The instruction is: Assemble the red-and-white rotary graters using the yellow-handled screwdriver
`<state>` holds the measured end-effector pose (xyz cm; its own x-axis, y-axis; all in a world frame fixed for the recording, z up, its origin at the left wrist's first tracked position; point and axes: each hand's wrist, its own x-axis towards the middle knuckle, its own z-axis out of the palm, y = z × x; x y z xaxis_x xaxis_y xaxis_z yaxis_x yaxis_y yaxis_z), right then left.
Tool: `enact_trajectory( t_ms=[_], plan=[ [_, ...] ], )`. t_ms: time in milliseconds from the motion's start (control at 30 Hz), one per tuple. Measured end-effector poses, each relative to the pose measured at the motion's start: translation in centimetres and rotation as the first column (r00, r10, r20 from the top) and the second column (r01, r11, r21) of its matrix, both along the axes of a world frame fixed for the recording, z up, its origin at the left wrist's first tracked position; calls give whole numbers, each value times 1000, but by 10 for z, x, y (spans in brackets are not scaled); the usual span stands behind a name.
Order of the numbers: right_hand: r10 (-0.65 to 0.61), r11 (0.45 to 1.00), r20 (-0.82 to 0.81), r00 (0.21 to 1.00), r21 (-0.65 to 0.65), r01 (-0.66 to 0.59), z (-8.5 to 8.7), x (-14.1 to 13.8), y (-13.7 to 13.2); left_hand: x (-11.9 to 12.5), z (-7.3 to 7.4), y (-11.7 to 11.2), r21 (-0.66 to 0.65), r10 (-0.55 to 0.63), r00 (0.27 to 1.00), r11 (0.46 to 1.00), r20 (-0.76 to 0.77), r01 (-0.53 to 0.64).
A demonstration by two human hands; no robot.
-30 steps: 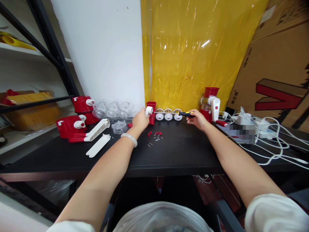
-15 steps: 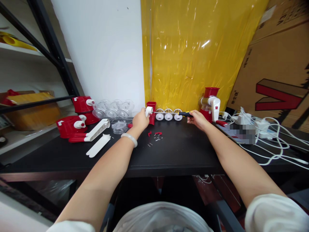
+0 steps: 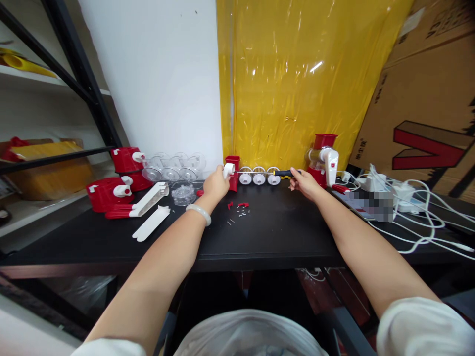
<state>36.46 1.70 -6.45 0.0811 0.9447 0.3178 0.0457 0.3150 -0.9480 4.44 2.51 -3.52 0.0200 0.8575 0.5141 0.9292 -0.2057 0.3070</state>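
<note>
My left hand (image 3: 215,186) is closed around a red and white plastic part (image 3: 230,173), held just above the black table (image 3: 267,232) near the yellow sheet. My right hand (image 3: 304,183) grips the black and yellow handle of a screwdriver (image 3: 284,173). The screwdriver lies level, its thin shaft pointing left into the white end of the part. Small red pieces and loose screws (image 3: 239,207) lie on the table below and between my hands. Three white round caps (image 3: 259,176) stand in a row behind the shaft.
Red housings (image 3: 107,190), white handles (image 3: 150,222) and clear bowls (image 3: 172,168) lie at the left of the table. An assembled red and white appliance (image 3: 324,158) stands at the right, beside a power strip with white cables (image 3: 404,198). Cardboard boxes (image 3: 426,99) lean at right, shelves at left.
My right hand has shifted its fingers slightly on the screwdriver handle. My left hand and the part have stayed in place.
</note>
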Motion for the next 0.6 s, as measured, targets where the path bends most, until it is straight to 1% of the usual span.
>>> enact_trajectory(
  t_ms=[167,233,333,400,467,533,600],
  plan=[
    [-109,990,162,981,108,92,-5,6,6,1,1,-3,-3,2,1000,1000,-11,-2],
    [-131,987,198,971,115,110,-6,8,8,1,1,-3,-2,0,1000,1000,-18,0],
    [-143,988,216,966,91,126,-7,9,10,0,0,-2,1,-10,1000,1000,-21,10],
    [-147,989,198,969,61,138,-7,8,11,0,-1,-1,3,-10,1000,1000,-23,11],
    [-121,993,140,983,11,120,-5,6,9,-1,-2,1,4,-6,1000,1000,-19,6],
    [-58,997,61,996,-43,61,-2,5,7,-1,-2,2,2,-3,1000,1000,-12,3],
    [5,998,0,1000,-61,-5,0,4,4,-1,-3,3,-1,-1,1000,1000,-4,1]
  ],
)
